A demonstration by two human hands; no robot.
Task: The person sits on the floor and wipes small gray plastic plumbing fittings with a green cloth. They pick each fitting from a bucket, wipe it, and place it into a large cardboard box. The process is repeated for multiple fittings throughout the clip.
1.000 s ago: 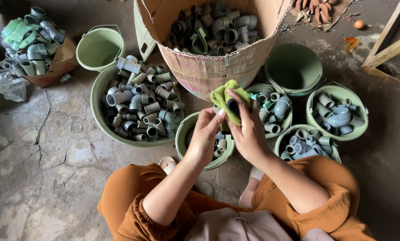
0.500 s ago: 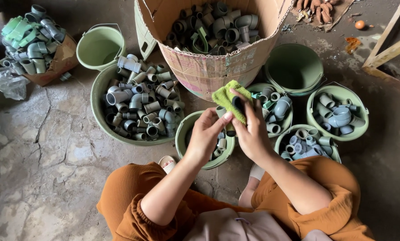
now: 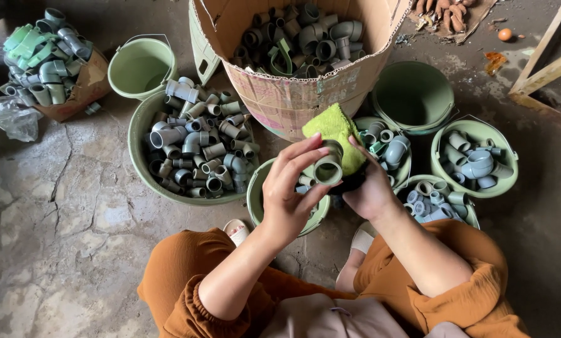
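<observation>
With my left hand [image 3: 288,195] I am gripping the grey pipe fitting [image 3: 328,169] above the small bowl [image 3: 255,199], now lowered from beside the cardboard box [image 3: 293,100], while my right hand [image 3: 368,188] is clutching the green cloth [image 3: 337,128], so wiping is continuing.

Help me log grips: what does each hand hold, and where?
Left hand: grey pipe fitting, fingertips on its rim. Right hand: yellow-green cloth, bunched at its lower end.
</observation>
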